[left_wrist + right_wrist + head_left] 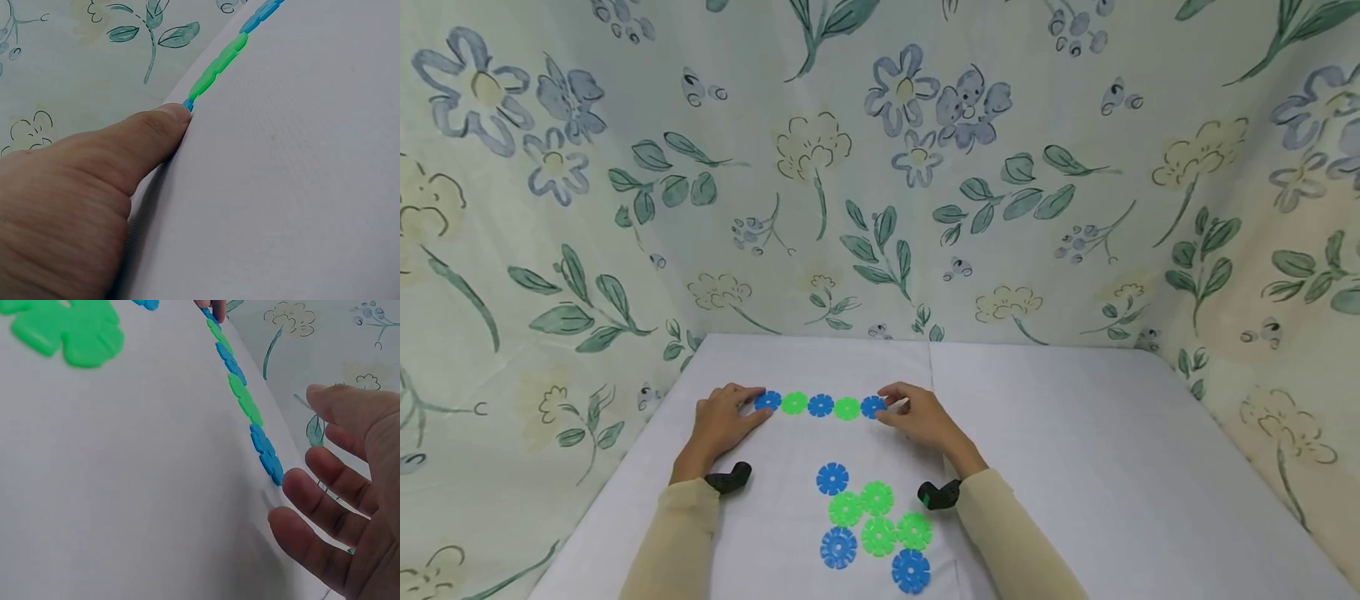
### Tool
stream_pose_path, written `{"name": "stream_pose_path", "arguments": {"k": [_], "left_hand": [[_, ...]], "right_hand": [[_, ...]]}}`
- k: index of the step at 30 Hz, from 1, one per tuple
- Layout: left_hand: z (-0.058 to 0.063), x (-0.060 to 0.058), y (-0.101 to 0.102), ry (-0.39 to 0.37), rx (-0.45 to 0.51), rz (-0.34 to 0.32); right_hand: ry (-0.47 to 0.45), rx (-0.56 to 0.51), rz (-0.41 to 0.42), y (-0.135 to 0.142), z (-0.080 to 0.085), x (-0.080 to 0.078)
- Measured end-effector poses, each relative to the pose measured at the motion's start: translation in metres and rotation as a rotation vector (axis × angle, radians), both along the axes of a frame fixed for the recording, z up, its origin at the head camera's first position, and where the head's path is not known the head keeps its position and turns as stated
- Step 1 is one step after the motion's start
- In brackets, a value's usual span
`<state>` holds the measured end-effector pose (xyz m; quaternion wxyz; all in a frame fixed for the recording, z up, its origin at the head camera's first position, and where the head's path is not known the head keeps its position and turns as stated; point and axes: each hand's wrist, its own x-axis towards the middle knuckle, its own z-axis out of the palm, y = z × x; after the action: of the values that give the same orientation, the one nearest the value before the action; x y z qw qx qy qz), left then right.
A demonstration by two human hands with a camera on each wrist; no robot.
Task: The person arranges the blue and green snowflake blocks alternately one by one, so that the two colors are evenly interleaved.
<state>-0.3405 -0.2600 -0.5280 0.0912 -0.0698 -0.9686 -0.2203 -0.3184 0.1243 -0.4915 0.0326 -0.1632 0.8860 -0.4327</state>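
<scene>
A row of flat, notched plastic discs, blue and green by turns, lies across the white cloth. At its left end my left hand (pixel 722 422) pinches a blue disc (pixel 768 401) between thumb and finger; in the left wrist view the thumb (pixel 159 128) hides most of that disc. Rightward come a green disc (pixel 794 403), a blue disc (pixel 821 406) and another green disc (pixel 847 408). Around the last blue disc (pixel 267 455) my right hand (pixel 359 487) is spread with loosely bent fingers. Its fingertips are close to the disc's edge; contact is unclear.
Nearer my body lie loose discs: several green ones (pixel 878 536) bunched together, with blue discs (pixel 838 547) around them. White cloth covers the table (pixel 1075 467). A flowered curtain (pixel 880 208) stands behind and at both sides.
</scene>
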Motion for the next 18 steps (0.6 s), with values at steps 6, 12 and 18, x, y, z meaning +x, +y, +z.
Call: {"name": "stream_pose_path", "arguments": {"k": [6,12,18], "left_hand": [[0.0,0.0,-0.001,0.001,0.001,-0.004],[-0.002,-0.001,-0.001,0.005,-0.01,-0.005],[-0.001,-0.001,-0.001,0.004,-0.004,-0.01]], "right_hand": [[0.043,-0.008,0.077,-0.001,0.016,0.011],[0.128,0.022,0.091,0.001,0.028,0.024],[0.164,0.06,0.085,0.006,0.035,0.035]]}}
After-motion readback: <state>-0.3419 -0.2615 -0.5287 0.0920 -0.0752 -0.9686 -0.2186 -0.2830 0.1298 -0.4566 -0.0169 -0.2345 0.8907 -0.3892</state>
